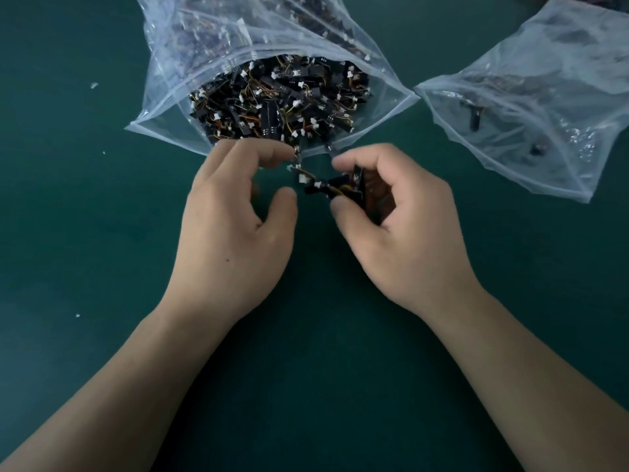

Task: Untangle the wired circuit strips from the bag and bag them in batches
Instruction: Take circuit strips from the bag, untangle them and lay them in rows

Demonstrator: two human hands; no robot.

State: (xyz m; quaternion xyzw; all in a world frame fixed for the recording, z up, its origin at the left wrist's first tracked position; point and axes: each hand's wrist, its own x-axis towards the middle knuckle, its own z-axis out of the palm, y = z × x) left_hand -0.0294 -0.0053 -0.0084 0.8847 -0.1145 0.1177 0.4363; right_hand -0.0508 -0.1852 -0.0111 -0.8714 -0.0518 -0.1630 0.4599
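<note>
A large clear zip bag [163, 107] lies open toward me, full of tangled black circuit strips [282, 100] with yellow and orange wires and white connectors. Just below its mouth, my right hand [398, 229] grips a small bunch of black strips [343, 189] between thumb and curled fingers. My left hand [235, 219] is to the left of that bunch, fingers curled, its fingertips pinching the end of a wired strip [297, 155] that hangs out of the bag mouth. A second clear bag [510, 137] at the right holds a few dark strips.
The dark green table [102, 233] carries a few small white scraps [94, 85] at the left. Part of another bag with dark contents shows at the top right corner [606, 5].
</note>
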